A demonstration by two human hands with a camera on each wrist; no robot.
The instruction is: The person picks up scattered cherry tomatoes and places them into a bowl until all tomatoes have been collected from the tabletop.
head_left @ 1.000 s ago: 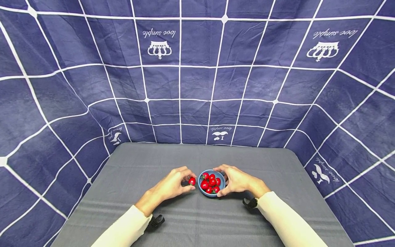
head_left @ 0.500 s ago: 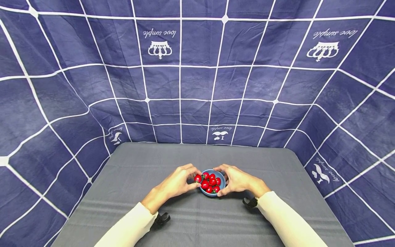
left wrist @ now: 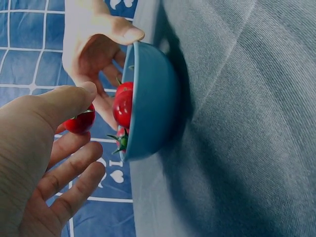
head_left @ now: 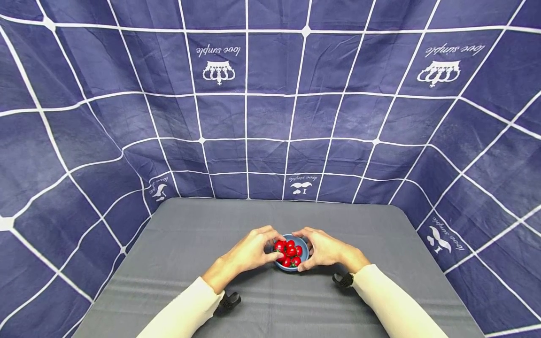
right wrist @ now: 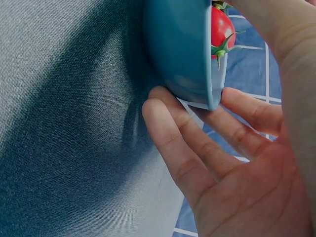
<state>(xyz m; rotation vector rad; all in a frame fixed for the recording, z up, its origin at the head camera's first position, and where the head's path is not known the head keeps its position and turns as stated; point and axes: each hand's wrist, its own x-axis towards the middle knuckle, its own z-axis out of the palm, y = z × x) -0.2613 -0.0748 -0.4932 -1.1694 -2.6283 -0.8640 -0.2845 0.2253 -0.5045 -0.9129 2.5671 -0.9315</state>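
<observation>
A small blue bowl [left wrist: 155,98] of red cherry tomatoes [head_left: 290,251] stands on the grey-covered table. My left hand [head_left: 252,249] pinches one cherry tomato [left wrist: 81,120] between thumb and fingers, above the bowl's left side; in the left wrist view it is apart from the tomatoes inside. My right hand [head_left: 326,247] holds the bowl from the right, thumb at the near rim. In the right wrist view its fingers [right wrist: 168,128] curve round the bowl's side. Part of the bowl's left rim is hidden behind my left hand in the head view.
Grey cloth [head_left: 203,216] covers the table all round the bowl. A blue curtain with white grid lines [head_left: 270,117] hangs behind the table and along both sides. Black straps [head_left: 343,280] sit at both wrists, by the cream sleeves [head_left: 393,300].
My left hand has moved right, carrying its tomato from beside the bowl to over the bowl's left part. My right hand stays at the bowl. The head view has tilted slightly.
</observation>
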